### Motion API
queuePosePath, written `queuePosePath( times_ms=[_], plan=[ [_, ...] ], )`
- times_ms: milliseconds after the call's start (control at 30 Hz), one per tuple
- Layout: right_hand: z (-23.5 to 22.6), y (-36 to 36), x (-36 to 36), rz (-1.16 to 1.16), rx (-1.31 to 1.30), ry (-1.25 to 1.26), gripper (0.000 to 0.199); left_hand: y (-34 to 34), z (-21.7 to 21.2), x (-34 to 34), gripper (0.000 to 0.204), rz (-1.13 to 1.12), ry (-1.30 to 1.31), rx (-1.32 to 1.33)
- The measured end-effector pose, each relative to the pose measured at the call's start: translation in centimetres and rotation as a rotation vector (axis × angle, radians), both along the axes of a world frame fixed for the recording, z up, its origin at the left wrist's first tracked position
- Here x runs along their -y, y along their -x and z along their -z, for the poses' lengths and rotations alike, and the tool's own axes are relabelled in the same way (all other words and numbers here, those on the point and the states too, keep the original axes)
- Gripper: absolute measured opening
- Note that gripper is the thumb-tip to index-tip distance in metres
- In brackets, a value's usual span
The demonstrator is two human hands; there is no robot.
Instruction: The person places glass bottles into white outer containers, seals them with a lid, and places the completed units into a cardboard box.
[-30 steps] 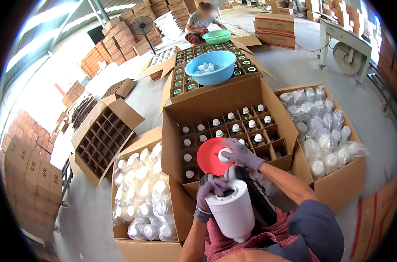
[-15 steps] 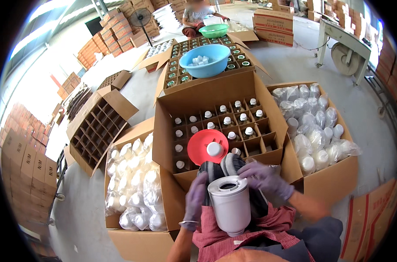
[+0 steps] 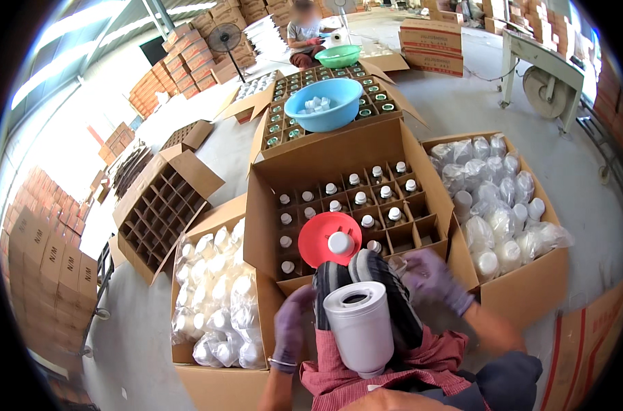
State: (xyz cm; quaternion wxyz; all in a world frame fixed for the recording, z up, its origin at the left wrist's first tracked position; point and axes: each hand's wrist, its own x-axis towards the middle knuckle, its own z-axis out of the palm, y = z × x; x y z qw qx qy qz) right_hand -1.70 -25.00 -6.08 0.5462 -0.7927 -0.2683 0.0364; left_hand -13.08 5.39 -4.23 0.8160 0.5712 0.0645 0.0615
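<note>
A white cylindrical container [image 3: 359, 330] with a dark round opening on top stands tilted between my thighs. On its left, my gloved left hand [image 3: 294, 325] hangs with loosely extended fingers, holding nothing that I can see. My gloved right hand [image 3: 435, 279] is beyond my right knee, at the near right corner of the divided carton [image 3: 428, 236]. Its fingers are curled by something small and clear, too unclear to name. A red dish [image 3: 311, 243] with a white cap [image 3: 340, 243] in it rests over the carton's near side. White-capped bottles [image 3: 360, 198] fill several compartments.
Cartons of plastic-wrapped white bottles stand at left [image 3: 219, 294] and right [image 3: 493, 205]. A blue basin [image 3: 325, 103] of small white pieces sits on a farther carton. A person [image 3: 304, 34] works behind a green basin [image 3: 339, 56]. An empty divided carton [image 3: 162, 209] lies tilted at left.
My right hand has moved away from the container's rim, right toward the divided carton's corner. My left hand has shifted slightly left. The far person now holds something white.
</note>
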Motion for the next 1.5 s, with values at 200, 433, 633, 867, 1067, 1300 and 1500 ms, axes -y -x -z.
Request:
queuePosePath(
  times_ms=[200,433,633,867,1067,1300,1500],
  plan=[
    [-2.4,0.9,-3.1,-0.166,-0.202,-0.103,0.064,0.9,-1.2,-1.1,0.049,0.235,-0.453,0.027],
    [-4.3,0.1,-8.4,-0.111,0.351,-0.028,0.066,-5.1,-1.5,1.9,0.074,0.26,-1.036,0.388],
    [-8.9,-2.9,-11.8,-0.302,0.605,-0.225,0.054,-7.9,-2.3,0.2,0.066,-0.029,-1.391,0.597],
    [-10.1,-5.7,-13.6,-0.258,0.743,-0.033,0.045,-10.0,-2.7,2.2,0.079,0.255,0.564,0.272],
    [-3.3,-9.4,-10.8,-0.456,-0.084,-0.426,0.052,-13.5,-3.4,2.0,0.06,0.016,-1.334,0.856],
    [6.6,-17.9,-4.6,0.172,-0.192,0.739,0.06,-14.7,3.5,2.5,0.042,0.301,-1.451,0.431],
    [14.3,-19.0,-1.3,0.029,-0.092,1.105,0.061,-16.8,3.2,3.3,0.037,0.374,-1.317,0.324]
  ],
)
